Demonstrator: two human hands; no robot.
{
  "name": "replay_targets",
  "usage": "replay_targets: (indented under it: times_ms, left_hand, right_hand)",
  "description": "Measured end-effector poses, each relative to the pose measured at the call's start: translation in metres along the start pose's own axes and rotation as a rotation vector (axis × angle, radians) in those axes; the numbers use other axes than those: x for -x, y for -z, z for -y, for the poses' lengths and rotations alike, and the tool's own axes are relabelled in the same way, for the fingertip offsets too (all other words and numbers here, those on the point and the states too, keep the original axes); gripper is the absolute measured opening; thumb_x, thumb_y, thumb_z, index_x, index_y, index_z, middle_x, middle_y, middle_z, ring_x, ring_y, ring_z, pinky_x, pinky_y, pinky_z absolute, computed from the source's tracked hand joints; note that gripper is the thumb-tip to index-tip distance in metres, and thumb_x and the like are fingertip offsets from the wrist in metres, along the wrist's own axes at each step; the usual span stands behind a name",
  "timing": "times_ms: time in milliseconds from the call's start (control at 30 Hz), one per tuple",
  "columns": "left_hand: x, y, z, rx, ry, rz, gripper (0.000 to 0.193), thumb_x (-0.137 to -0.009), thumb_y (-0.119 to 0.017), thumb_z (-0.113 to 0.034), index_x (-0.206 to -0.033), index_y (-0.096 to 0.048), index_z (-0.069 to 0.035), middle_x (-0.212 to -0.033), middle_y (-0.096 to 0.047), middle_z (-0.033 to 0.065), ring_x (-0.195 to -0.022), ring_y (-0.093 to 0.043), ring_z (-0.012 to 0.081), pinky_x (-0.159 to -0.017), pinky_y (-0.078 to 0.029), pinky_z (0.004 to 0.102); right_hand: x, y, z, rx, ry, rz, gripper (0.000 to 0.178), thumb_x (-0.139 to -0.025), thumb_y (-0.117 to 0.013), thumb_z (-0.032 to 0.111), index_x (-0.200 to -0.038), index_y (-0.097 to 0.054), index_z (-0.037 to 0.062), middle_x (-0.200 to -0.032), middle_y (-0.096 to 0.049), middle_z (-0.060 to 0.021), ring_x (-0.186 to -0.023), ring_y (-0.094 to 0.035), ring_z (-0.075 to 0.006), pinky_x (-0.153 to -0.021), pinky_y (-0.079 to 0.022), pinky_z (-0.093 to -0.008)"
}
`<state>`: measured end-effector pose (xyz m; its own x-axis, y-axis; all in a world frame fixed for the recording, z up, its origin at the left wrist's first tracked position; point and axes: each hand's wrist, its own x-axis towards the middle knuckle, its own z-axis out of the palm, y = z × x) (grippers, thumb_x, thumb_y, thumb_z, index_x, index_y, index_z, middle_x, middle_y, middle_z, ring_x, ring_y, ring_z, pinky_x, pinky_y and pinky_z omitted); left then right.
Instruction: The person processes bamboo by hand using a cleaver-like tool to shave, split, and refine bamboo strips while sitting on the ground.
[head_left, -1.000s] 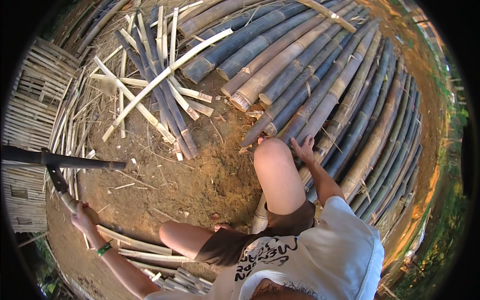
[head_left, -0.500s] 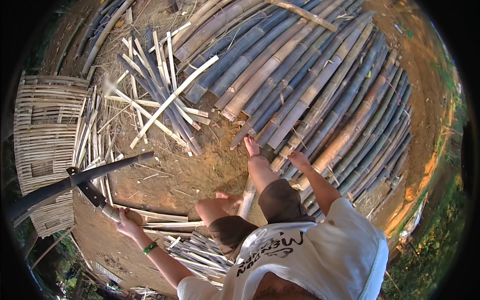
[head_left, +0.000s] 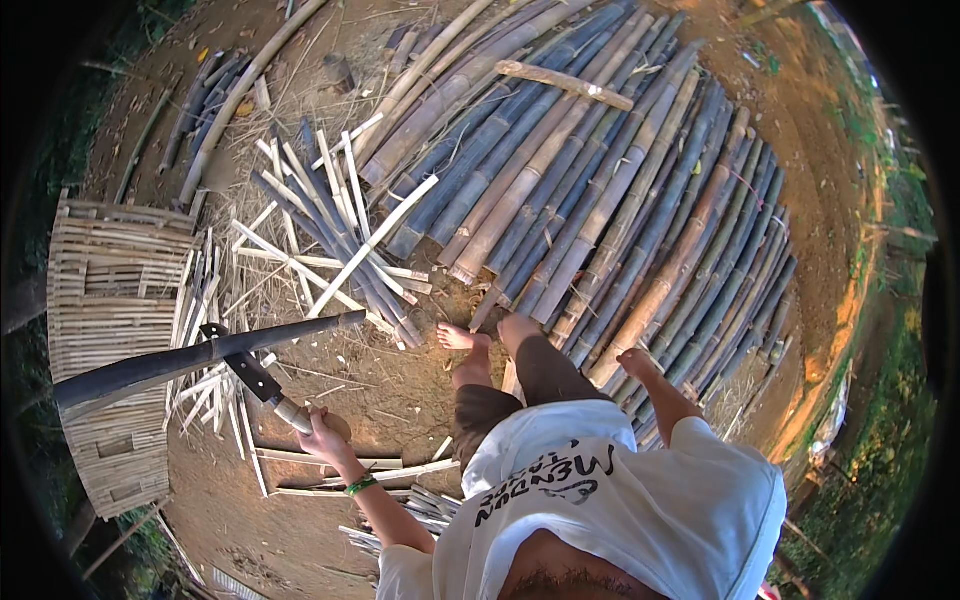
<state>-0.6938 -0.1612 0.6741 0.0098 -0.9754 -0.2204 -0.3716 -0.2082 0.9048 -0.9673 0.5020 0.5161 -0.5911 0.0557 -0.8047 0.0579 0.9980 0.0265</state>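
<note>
My left hand [head_left: 325, 437] is wrapped round the pale handle of a large machete [head_left: 252, 377]. Its dark, broad blade crosses a long dark bamboo piece [head_left: 160, 365], and the blade's end sticks out on the far side. The piece seems wedged on the blade and hangs in the air above the ground. On the other side, my right hand [head_left: 635, 362] hangs at the end of a lowered arm over the near ends of bamboo poles [head_left: 640, 330]. Its fingers look loosely bent, with nothing visible in them.
Dark and brown poles lie side by side ahead and right, with a short pole [head_left: 565, 84] across them. Split bamboo strips [head_left: 350, 250] lie crossed in a heap ahead. A woven bamboo panel [head_left: 115, 300] is at the left. More strips [head_left: 420, 515] lie near my left side.
My left foot has stepped forward, while the right foot is now out of sight behind the leg. The machete and bamboo piece have shifted rightward in view, and the right arm has swung outward.
</note>
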Motion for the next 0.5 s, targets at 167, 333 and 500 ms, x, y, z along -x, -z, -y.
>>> replay_targets:
  times_ms: [167, 333, 500]
  left_hand:
    - [-0.014, -0.03, -0.028, -0.029, -0.006, 0.047, 0.024, -0.089, -0.065, -0.008, -0.105, -0.065, 0.009, -0.083, -0.068, 0.0114, -0.073, -0.063, 0.0173, -0.067, -0.052, 0.0298]
    - [-0.022, -0.075, -0.05, -0.021, 0.029, 0.008, 0.027, -0.087, -0.066, -0.01, -0.104, -0.065, 0.012, -0.084, -0.07, 0.0155, -0.074, -0.065, 0.0208, -0.071, -0.054, 0.0339]
    - [-0.041, -0.144, -0.063, -0.108, 0.104, -0.104, 0.027, -0.088, -0.067, -0.013, -0.102, -0.066, 0.011, -0.085, -0.07, 0.0175, -0.075, -0.067, 0.0238, -0.071, -0.056, 0.0359]
  right_hand:
    - [0.021, 0.019, 0.004, -0.163, -0.148, 0.049, 0.047, -0.087, -0.068, 0.045, -0.11, -0.075, 0.0048, -0.099, -0.075, -0.0187, -0.098, -0.072, -0.0333, -0.09, -0.054, -0.0425]
    - [-0.031, 0.056, 0.037, -0.144, -0.088, 0.065, 0.049, -0.086, -0.067, 0.045, -0.111, -0.073, 0.004, -0.11, -0.072, -0.0228, -0.107, -0.069, -0.0377, -0.092, -0.054, -0.0436]
    - [-0.123, 0.129, 0.08, 0.013, 0.063, 0.085, 0.049, -0.088, -0.065, 0.046, -0.109, -0.073, 0.0028, -0.109, -0.072, -0.0246, -0.108, -0.068, -0.0389, -0.092, -0.054, -0.0463]
